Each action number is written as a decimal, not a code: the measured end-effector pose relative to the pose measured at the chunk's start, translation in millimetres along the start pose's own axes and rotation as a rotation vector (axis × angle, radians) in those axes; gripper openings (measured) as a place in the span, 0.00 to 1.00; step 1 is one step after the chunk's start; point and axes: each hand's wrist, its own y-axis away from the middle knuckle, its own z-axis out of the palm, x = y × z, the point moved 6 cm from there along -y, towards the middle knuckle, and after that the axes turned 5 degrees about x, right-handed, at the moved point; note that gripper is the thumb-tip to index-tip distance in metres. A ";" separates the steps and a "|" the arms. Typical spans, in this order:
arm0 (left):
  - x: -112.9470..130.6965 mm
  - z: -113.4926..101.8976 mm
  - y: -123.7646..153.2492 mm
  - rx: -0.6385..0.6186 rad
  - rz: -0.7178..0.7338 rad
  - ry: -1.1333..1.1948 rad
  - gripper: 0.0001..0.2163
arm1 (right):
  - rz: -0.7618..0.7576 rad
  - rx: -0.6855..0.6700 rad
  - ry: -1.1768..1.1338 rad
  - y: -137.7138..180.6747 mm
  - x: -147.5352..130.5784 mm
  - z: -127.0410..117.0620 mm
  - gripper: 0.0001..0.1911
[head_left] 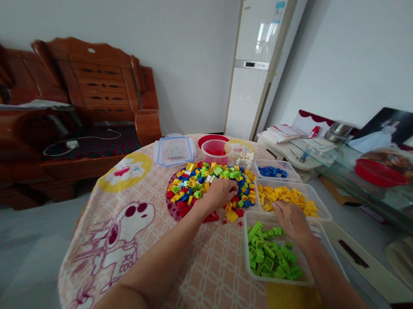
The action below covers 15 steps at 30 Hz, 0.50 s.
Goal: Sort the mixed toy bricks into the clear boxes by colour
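Tub and white bricks behind brick pile

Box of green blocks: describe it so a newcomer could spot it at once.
On the cloth-covered table, find the row of clear boxes along its right side. The box of green blocks is the nearest to the camera. Its green contents set it apart; the next two boxes hold yellow blocks and blue blocks.

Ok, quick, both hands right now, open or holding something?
Left hand: curled at the mixed blocks; can't tell if holding one.
Right hand: at the yellow blocks; can't tell if holding any.
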 end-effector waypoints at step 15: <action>5.3 2.0 10.5 -0.281 0.008 -0.160 0.04 | 0.012 -0.008 0.006 0.0 3.2 3.4 0.19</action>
